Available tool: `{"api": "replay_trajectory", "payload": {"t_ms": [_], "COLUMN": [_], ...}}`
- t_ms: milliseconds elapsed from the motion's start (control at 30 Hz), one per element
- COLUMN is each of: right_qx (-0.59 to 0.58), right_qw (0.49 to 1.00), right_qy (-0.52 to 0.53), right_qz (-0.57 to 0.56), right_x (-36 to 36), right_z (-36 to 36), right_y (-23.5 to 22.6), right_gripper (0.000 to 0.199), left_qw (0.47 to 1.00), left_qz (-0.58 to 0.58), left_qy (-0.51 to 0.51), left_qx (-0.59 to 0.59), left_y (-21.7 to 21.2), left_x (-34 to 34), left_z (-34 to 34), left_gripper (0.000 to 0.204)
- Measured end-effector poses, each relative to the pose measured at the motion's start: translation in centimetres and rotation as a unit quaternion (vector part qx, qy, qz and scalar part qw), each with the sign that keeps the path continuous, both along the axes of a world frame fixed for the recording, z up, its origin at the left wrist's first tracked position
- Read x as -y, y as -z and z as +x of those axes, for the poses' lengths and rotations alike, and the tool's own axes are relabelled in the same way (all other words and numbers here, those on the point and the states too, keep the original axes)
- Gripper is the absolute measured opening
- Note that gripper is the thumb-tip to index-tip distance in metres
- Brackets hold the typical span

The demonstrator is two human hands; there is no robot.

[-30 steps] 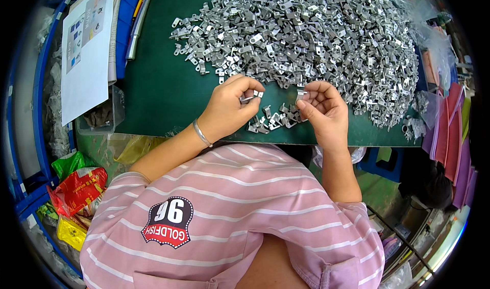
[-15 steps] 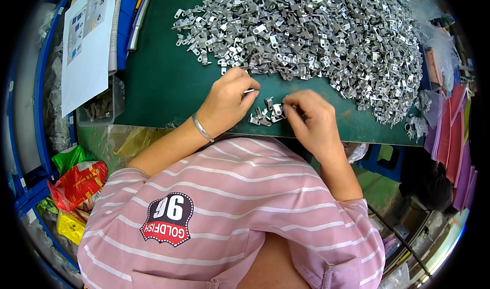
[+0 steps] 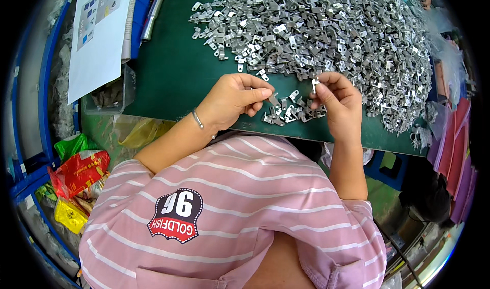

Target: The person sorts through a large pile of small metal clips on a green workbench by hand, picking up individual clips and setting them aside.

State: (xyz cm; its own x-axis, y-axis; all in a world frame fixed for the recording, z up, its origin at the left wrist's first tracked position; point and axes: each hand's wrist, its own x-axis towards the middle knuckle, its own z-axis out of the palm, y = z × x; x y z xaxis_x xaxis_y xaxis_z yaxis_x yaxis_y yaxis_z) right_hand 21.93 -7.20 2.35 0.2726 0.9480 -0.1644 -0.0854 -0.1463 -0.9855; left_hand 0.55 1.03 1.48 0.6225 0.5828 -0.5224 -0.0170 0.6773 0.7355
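Observation:
My right hand [image 3: 341, 99] is closed in a pinch on a small silver metal bracket [image 3: 315, 84], raised above the green table. Thumb and forefinger of my left hand [image 3: 236, 98] are pressed together on another metal bracket [image 3: 274, 100], partly hidden at the fingertips. Between the hands, close to the table's near edge, lies a small group of loose brackets [image 3: 289, 113]. Beyond them spreads a large heap of similar bent brackets with holes [image 3: 326, 39].
The green table [image 3: 166, 59] ends just before my body. On its left are a white printed sheet [image 3: 94, 59], a blue holder with pens [image 3: 148, 13] and a clear plastic box [image 3: 127, 92]. Pink and purple sheets [image 3: 449, 136] hang at the right.
My right hand has risen from the small group and moved right, now with a bracket in its pinch. The left hand has shifted slightly right. More loose brackets show between the hands.

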Motion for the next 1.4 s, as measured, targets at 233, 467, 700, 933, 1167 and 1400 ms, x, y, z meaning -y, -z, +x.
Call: {"api": "replay_trajectory", "payload": {"t_ms": [233,467,700,933,1167,1400], "right_qx": [-0.348,-0.371,-0.407,0.468,0.521,0.559], "right_qw": [0.934,0.924,0.908,0.862,0.814,0.797], "right_qy": [-0.068,-0.089,-0.097,-0.101,-0.162,-0.011], "right_qz": [-0.033,-0.034,-0.029,0.164,0.197,0.227], "right_x": [0.8,0.8,0.6,0.6,1.1,-0.9], "right_z": [0.8,0.6,0.3,-1.6,-3.0,-1.7], "right_y": [0.5,0.2,0.3,-0.3,0.4,0.1], "right_gripper": [0.017,0.015,0.014,0.017,0.021,0.017], "left_qw": [0.97,0.896,0.907,0.772,0.731,0.728], "left_qz": [0.186,0.4,0.39,0.603,0.654,0.66], "left_qy": [0.08,0.114,0.056,-0.039,-0.03,-0.001], "left_qx": [-0.137,-0.156,-0.152,-0.2,-0.193,-0.185], "left_y": [-0.3,1.0,0.6,1.1,2.0,1.5], "left_x": [0.4,1.1,0.8,-0.7,-1.0,-0.9], "left_z": [0.3,0.4,-0.2,-1.1,0.6,0.1], "left_gripper": [0.014,0.011,0.009,0.012,0.01,0.011]}}
